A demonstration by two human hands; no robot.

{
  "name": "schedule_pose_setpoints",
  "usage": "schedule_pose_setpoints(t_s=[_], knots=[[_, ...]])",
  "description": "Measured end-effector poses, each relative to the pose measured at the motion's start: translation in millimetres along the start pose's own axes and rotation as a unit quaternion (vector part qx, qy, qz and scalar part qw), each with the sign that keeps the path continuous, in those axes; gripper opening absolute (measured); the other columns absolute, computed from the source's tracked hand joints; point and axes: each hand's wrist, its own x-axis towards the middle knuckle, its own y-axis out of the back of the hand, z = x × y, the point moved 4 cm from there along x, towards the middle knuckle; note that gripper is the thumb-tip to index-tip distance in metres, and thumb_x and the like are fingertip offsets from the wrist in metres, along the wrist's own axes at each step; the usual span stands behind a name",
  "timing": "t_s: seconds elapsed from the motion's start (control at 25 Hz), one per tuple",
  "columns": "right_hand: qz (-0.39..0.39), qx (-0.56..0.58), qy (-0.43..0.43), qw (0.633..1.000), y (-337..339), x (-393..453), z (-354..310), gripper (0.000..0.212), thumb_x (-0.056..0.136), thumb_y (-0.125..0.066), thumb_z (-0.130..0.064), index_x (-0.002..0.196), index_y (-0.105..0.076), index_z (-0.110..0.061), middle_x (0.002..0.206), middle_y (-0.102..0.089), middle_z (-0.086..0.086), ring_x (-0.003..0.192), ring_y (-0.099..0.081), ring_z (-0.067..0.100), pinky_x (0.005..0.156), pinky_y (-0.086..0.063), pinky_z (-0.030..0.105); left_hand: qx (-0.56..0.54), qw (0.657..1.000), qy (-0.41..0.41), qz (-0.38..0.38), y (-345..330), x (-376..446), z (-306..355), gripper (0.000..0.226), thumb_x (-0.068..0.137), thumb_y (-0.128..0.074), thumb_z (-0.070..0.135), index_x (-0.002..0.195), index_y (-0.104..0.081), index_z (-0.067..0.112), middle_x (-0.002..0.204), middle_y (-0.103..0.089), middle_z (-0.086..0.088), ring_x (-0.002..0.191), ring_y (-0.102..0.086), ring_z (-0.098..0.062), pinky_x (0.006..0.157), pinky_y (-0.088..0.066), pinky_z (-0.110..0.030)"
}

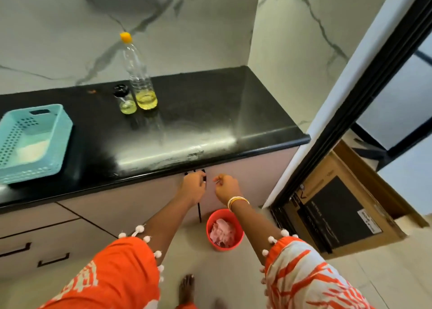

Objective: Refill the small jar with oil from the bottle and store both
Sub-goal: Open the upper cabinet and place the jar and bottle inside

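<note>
A tall clear plastic bottle [140,79] with an orange cap stands upright on the black countertop [210,112], holding yellow oil only at its bottom. The small glass jar [126,101] with a black lid stands touching its left side and holds a little oil. Both my hands are below the counter's front edge, at the pale cabinet doors [149,198]. My left hand [194,187] grips a black door handle [204,179] at the top of the doors. My right hand [225,188], with bangles at the wrist, is curled just to the right, with nothing visible in it.
A teal perforated basket [35,142] sits at the counter's left end. On the floor stand a red bucket [236,241] with pink cloth and a cardboard box [339,215] by the black door frame. Drawers [35,250] are lower left. My bare foot [187,287] is on the tiles.
</note>
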Motion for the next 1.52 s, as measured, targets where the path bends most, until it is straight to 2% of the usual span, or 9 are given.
schedule_pose_setpoints(t_s=[0.28, 0.44, 0.56, 0.64, 0.76, 0.92, 1.16, 1.36, 1.52], knots=[[0.025, -0.017, 0.152, 0.988, 14.1, 14.7, -130.1, 0.031, 0.081, -0.047, -0.005, 0.1, -0.068, -0.019, 0.103, -0.068, 0.005, 0.096, -0.062, 0.024, 0.086, -0.051, 0.033, 0.128, 0.984, -0.069, 0.102, 113.9, 10.3, -7.9, 0.042, 0.091, -0.049, 0.02, 0.132, -0.05, 0.018, 0.133, -0.053, -0.005, 0.117, -0.055, -0.028, 0.095, -0.045, -0.04], [0.059, -0.05, 0.267, 0.961, 35.0, 27.1, -238.8, 0.037, 0.077, -0.047, 0.0, 0.106, -0.066, -0.012, 0.103, -0.062, 0.01, 0.097, -0.061, 0.029, 0.087, -0.05, 0.036, 0.223, 0.945, -0.1, 0.217, 222.3, 40.8, -7.6, 0.053, 0.088, -0.053, 0.022, 0.139, -0.043, 0.017, 0.14, -0.046, -0.008, 0.127, -0.047, -0.028, 0.101, -0.039, -0.044], [0.083, -0.078, 0.34, 0.934, 49.5, 31.1, -325.2, 0.041, 0.079, -0.052, 0.0, 0.119, -0.06, -0.007, 0.118, -0.057, 0.016, 0.107, -0.058, 0.032, 0.096, -0.048, 0.041, 0.25, 0.916, -0.108, 0.296, 311.5, 54.4, -5.3, 0.059, 0.086, -0.057, 0.02, 0.142, -0.04, 0.017, 0.146, -0.041, -0.012, 0.136, -0.039, -0.03, 0.107, -0.032, -0.052], [0.114, -0.094, 0.372, 0.917, 63.2, 33.3, -374.9, 0.049, 0.08, -0.056, -0.001, 0.128, -0.054, -0.007, 0.127, -0.053, 0.017, 0.114, -0.055, 0.032, 0.101, -0.045, 0.038, 0.286, 0.887, -0.131, 0.337, 364.1, 58.5, -0.3, 0.061, 0.086, -0.058, 0.019, 0.144, -0.037, 0.016, 0.15, -0.035, -0.014, 0.141, -0.032, -0.031, 0.11, -0.027, -0.055], [0.191, -0.092, 0.423, 0.881, 89.0, 32.2, -450.5, 0.054, 0.077, -0.055, 0.002, 0.131, -0.051, -0.005, 0.13, -0.052, 0.018, 0.122, -0.049, 0.03, 0.106, -0.038, 0.033, 0.351, 0.813, -0.182, 0.427, 441.9, 61.9, 5.8, 0.059, 0.083, -0.064, 0.02, 0.138, -0.044, 0.013, 0.148, -0.039, -0.018, 0.138, -0.038, -0.035, 0.107, -0.032, -0.059], [0.28, -0.04, 0.462, 0.841, 126.1, 25.1, -525.0, 0.055, 0.072, -0.056, 0.001, 0.127, -0.052, -0.008, 0.124, -0.053, 0.014, 0.116, -0.051, 0.03, 0.101, -0.042, 0.036, 0.389, 0.746, -0.206, 0.5, 522.2, 67.5, 19.2, 0.06, 0.077, -0.065, 0.015, 0.135, -0.049, 0.012, 0.148, -0.04, -0.022, 0.139, -0.037, -0.035, 0.104, -0.032, -0.064], [0.339, -0.057, 0.506, 0.791, 163.5, 20.4, -586.1, 0.051, 0.078, -0.061, -0.006, 0.128, -0.05, -0.011, 0.127, -0.05, 0.013, 0.119, -0.051, 0.029, 0.099, -0.043, 0.035, 0.442, 0.687, -0.225, 0.532, 585.6, 84.9, 48.5, 0.08, 0.076, -0.072, 0.035, 0.146, -0.035, 0.026, 0.158, -0.024, -0.014, 0.144, -0.027, -0.037, 0.104, -0.021, -0.071], [0.384, -0.086, 0.527, 0.754, 200.6, 24.4, -612.7, 0.049, 0.081, -0.058, -0.003, 0.128, -0.051, -0.011, 0.128, -0.049, 0.011, 0.114, -0.053, 0.027, 0.091, -0.047, 0.031, 0.464, 0.676, -0.212, 0.532, 605.2, 117.1, 74.5, 0.1, 0.07, -0.077, 0.047, 0.15, -0.02, 0.034, 0.16, -0.015, -0.014, 0.146, -0.02, -0.038, 0.106, -0.017, -0.07], [0.407, -0.087, 0.542, 0.73, 231.3, 39.3, -620.6, 0.044, 0.082, -0.059, -0.005, 0.126, -0.054, -0.011, 0.127, -0.05, 0.012, 0.109, -0.055, 0.027, 0.086, -0.047, 0.028, 0.468, 0.671, -0.215, 0.533, 611.9, 146.9, 89.7, 0.104, 0.065, -0.081, 0.048, 0.15, -0.021, 0.037, 0.161, -0.013, -0.015, 0.146, -0.018, -0.04, 0.108, -0.014, -0.069]])
